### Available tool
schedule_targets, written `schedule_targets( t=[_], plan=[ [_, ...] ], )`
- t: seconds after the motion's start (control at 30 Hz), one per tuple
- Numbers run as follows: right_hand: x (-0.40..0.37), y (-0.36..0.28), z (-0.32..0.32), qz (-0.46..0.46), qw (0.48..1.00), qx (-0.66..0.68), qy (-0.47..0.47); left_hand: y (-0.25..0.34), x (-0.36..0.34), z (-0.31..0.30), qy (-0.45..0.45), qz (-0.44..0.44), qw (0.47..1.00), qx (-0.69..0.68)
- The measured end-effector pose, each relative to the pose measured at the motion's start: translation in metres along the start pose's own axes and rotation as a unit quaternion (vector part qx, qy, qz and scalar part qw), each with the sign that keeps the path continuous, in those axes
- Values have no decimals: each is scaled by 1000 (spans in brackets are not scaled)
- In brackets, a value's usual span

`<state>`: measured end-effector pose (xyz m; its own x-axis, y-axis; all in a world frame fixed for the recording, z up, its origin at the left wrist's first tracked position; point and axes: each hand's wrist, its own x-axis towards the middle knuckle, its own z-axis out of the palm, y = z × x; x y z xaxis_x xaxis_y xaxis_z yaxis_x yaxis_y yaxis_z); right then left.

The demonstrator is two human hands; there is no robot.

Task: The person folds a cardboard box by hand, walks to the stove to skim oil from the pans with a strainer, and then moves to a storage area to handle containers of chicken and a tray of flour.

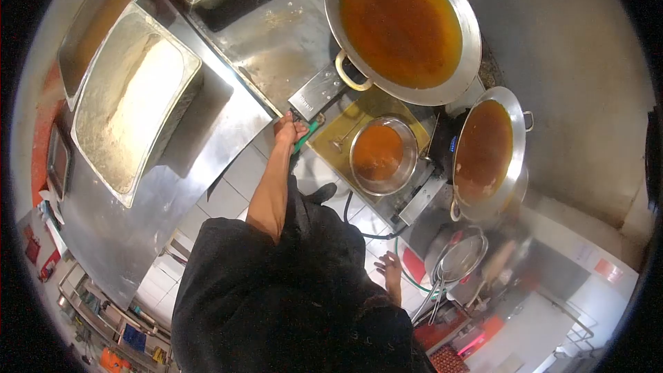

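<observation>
Tiled floor (231, 183), stove (318, 93) beyond. Green hose (306, 138) just right of nearer left hand (290, 129), slanting near-left to far-right; fingers curled, grip: can't tell. Right hand (391, 269) well apart, fingers loosely spread.

A deep steel food pan (174, 119) of pale powder (148, 90) stands on the steel worktable (103, 235) beside another metal pan (86, 21).

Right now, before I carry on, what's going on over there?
The person's left hand is at the corner of a metal panel, beside a green hose; whether it grips anything is unclear. The right hand hangs open, apparently empty. The larger pan and smaller pan hold brown liquid, with a blue flame beside the smaller one. A metal bowl nearby holds orange-brown liquid.
</observation>
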<state>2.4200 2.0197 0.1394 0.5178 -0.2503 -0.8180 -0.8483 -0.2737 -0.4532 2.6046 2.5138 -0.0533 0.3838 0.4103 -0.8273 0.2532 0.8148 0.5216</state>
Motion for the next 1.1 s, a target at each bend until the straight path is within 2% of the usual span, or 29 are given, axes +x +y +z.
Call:
schedule_targets(
  t=[0.07,0.13,0.2,0.33,0.47,0.53,0.57,0.6,0.67,0.7,0.73,0.8,0.87,0.9,1.0,1.1],
  plan=[
    [8,-10,3,-25,1000,-11,-7,11,2,1,-11,-70,997,-26],
    [15,-15,6,-31,999,-17,-14,15,5,-3,-8,-62,998,4],
    [20,-21,8,-37,997,-57,-38,6,24,-12,-63,-90,994,-1],
    [14,-26,16,-55,997,-46,-32,14,5,-10,-66,-46,996,24],
    [12,8,12,-71,997,26,-25,3,17,-19,-72,-29,993,88],
    [3,32,16,-76,996,39,-5,-7,27,-29,-98,3,990,105],
    [-2,44,18,-75,995,66,-12,-5,15,-27,-86,57,981,161],
    [-8,59,22,-79,994,77,-10,-1,6,-23,-96,54,976,188],
    [-24,76,37,-23,997,70,7,-3,-3,-24,-87,80,975,189],
    [-27,92,43,4,994,113,8,-5,5,-26,-94,73,967,226],
    [-27,114,52,-2,997,78,12,-1,7,-26,-101,70,958,261],
    [-33,145,74,31,989,140,18,10,2,-22,-130,0,967,218],
    [-34,180,94,81,961,263,8,19,-16,-12,-119,-5,962,248],
    [-39,193,109,61,970,235,27,22,-16,-14,-129,-5,957,261],
    [-39,224,147,122,951,281,48,32,-5,-20,-189,-53,939,284],
    [-35,257,182,168,926,335,49,30,-19,-9,-142,-47,940,308]
  ],
)
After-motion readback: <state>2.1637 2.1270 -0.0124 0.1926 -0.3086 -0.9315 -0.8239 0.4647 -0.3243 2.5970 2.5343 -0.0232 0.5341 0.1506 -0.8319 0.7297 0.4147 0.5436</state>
